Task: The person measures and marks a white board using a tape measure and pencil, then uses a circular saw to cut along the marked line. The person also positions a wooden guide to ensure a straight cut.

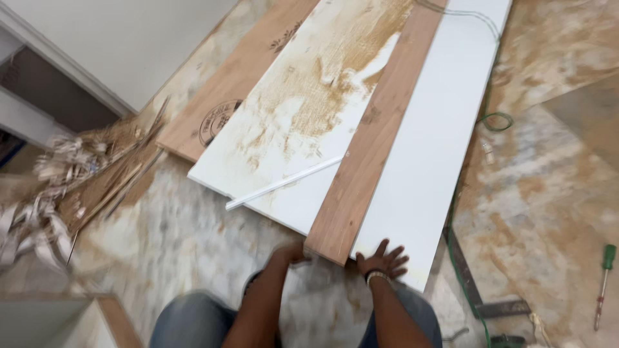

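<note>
I look down at boards lying on a dusty floor. My left hand grips the near end of a long brown wooden plank. This plank lies on top of white laminated boards. My right hand rests flat, fingers spread, on the near end of the clean white board to the plank's right. Left of the plank, a second white board is smeared with sawdust. On it lies a thin white strip. My knees in blue jeans show at the bottom.
A brown plywood sheet lies under the boards on the left. Wood shavings and scraps pile up at the left. A green cord runs along the right, beside a metal square and a green-handled screwdriver.
</note>
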